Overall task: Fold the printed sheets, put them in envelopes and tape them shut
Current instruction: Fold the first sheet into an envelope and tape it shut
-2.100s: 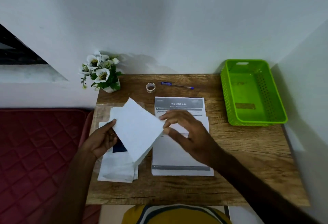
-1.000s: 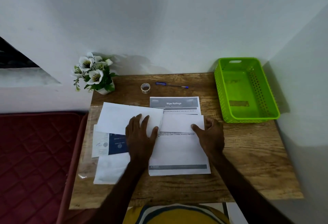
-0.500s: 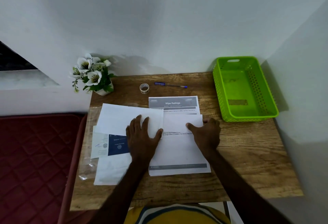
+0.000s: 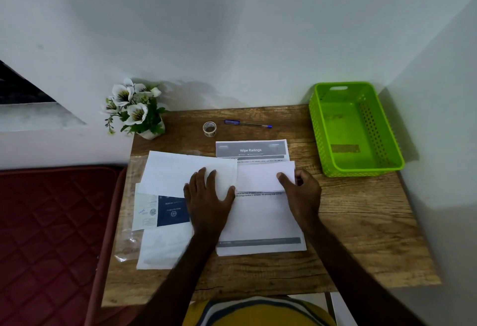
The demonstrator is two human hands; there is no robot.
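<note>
A white envelope (image 4: pixel 178 173) lies flat on the wooden table (image 4: pixel 361 227), its mouth facing right. My left hand (image 4: pixel 209 196) presses on its right end with straight fingers. A folded white sheet (image 4: pixel 260 177) lies against the envelope's mouth; whether its left end is inside cannot be told. My right hand (image 4: pixel 302 191) grips the sheet's right end, thumb on top. Both rest on a stack of printed sheets (image 4: pixel 260 225) headed "Wipe Railings". A small roll of clear tape (image 4: pixel 209 128) stands at the back.
More white envelopes (image 4: pixel 165 251) and a blue-and-white card (image 4: pixel 165 211) lie at the left. A blue pen (image 4: pixel 247 124) lies by the tape. A potted white flower (image 4: pixel 134 111) is back left, a green basket (image 4: pixel 316 129) back right, a red mattress (image 4: pixel 51 222) left of the table.
The envelope, held up in the air two seconds ago, now lies flat under my left hand. My right hand has slid the folded sheet slightly left toward the envelope's mouth.
</note>
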